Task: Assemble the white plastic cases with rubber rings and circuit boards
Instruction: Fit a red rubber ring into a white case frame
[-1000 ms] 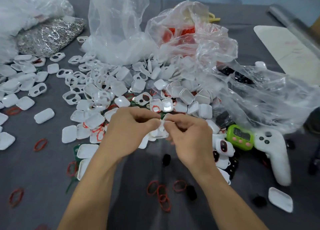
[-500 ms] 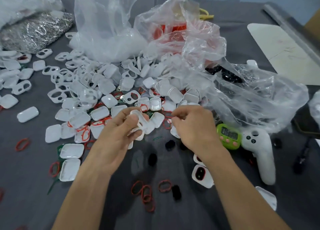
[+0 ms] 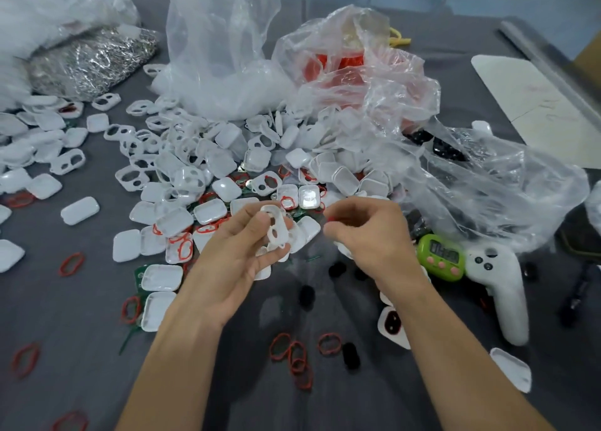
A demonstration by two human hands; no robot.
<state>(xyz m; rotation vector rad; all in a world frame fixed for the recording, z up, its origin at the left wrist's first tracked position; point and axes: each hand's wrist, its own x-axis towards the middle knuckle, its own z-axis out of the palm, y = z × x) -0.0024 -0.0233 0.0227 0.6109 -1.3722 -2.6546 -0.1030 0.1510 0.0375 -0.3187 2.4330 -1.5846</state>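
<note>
From the head camera: two bare forearms reaching in from the near edge of the grey table (image 3: 81, 333) and converging over its middle. Lifted off the cloth, the left hand (image 3: 240, 255), palm turned up and to the right, thumb and curled fingers gripping a white case front (image 3: 276, 232) with two cut-out openings, held nearly upright. Just beside it but not touching, the right hand (image 3: 374, 238), back towards the camera, fingers curled inward, thumb and forefinger pinching a red rubber ring (image 3: 330, 218) that is mostly hidden by the fingertips. Directly beyond both hands, a pile of white case halves (image 3: 201, 170) spreading from the middle of the table towards its left edge, with green circuit boards (image 3: 139, 272) poking out from under shells at the pile's near side. Between the forearms near the near edge, loose red rings (image 3: 292, 349) and small black pads (image 3: 351, 356). Towards the right edge, a green digital timer (image 3: 440, 258) touching a white game controller (image 3: 500, 287). Along the far side, crumpled clear plastic bags (image 3: 221, 56), one with red contents (image 3: 341, 66). At the far left corner, a bag of shiny metal parts (image 3: 94, 63).
</note>
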